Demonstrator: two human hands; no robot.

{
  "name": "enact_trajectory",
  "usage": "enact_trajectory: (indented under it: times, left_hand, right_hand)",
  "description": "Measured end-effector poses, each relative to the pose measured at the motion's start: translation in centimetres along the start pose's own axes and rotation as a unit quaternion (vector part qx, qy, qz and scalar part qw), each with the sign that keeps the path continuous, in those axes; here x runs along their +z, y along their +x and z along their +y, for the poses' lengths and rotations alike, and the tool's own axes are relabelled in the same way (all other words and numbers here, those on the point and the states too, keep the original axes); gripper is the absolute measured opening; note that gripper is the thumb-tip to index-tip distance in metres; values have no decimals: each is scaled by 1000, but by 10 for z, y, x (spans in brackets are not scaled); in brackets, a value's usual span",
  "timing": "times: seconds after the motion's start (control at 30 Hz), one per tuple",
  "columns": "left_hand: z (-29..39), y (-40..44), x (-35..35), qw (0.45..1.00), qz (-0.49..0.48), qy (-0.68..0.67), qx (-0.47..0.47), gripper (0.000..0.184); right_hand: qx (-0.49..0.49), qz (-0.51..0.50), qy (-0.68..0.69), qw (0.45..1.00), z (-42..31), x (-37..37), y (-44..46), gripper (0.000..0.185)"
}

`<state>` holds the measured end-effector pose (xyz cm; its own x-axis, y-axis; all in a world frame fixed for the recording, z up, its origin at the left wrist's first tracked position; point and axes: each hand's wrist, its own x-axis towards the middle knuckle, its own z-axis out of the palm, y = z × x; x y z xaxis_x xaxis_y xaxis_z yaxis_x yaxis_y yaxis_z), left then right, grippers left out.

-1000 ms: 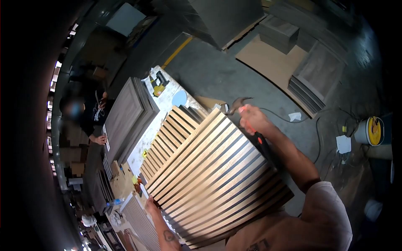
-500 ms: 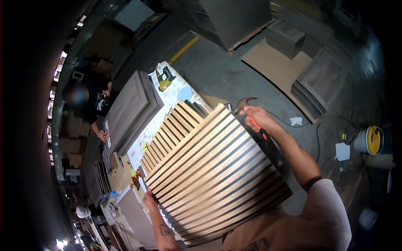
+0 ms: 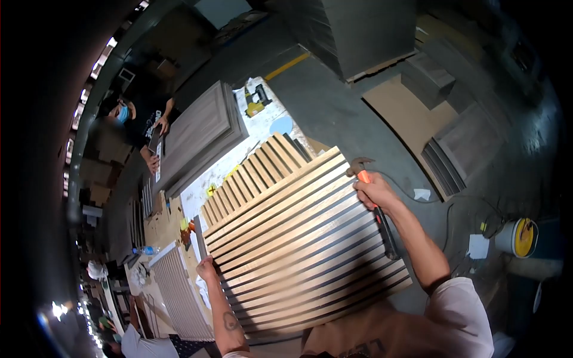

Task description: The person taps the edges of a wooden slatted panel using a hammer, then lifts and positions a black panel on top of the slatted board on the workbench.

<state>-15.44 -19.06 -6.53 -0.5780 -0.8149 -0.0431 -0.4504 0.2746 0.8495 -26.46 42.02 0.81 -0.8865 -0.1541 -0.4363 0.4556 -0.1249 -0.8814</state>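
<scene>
A large slatted wooden panel [image 3: 298, 238], pale slats with dark gaps, lies tilted in front of my body. At its left edge, my left hand [image 3: 207, 268] is closed on the rim, its fingertips partly hidden. My right hand [image 3: 375, 190] grips a claw hammer [image 3: 388, 238] high on its orange-and-black handle, just below the metal head. The hammer head is beside the panel's upper right corner, and the handle hangs down along the right edge. Beyond the panel lies another set of pale slats [image 3: 256, 173].
A white-topped table [image 3: 197, 191] bears stacked grey boards [image 3: 200, 131] and a yellow-black power tool [image 3: 255, 101]. Across it, a masked co-worker [image 3: 140, 128] has both hands by the boards. Another slatted panel [image 3: 182, 292] lies left. Boards on cardboard [image 3: 394, 119] and a bucket [image 3: 507, 237] stand right.
The hammer has swung in against the panel's right edge, its handle now more upright. My view has shifted. The co-worker's hands have moved, and another person shows at the lower left.
</scene>
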Motion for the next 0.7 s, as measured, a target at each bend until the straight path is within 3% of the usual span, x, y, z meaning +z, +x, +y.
enact_trajectory:
  times: [0.1, 0.23, 0.37, 0.5, 0.7]
  left_hand:
    - [17, -18, 1, 1000, 18, -5, 7, 17]
    - [-11, -6, 0, 998, 15, -58, -1, 15]
    - [-29, -4, 1, 963, -55, -259, -57, 19]
    - [-20, -8, -4, 976, -67, -193, -79, 26]
    - [6, -24, -9, 967, -79, -217, -104, 28]
  right_hand:
    - [0, 9, 24, 1000, -2, 2, -3, 14]
    - [-3, 23, 44, 999, -2, 9, -7, 10]
    - [-4, 29, 32, 999, 5, 13, -4, 16]
    - [-19, 48, 11, 999, 12, 11, 2, 18]
    - [-9, 24, 11, 1000, 10, 11, 2, 11]
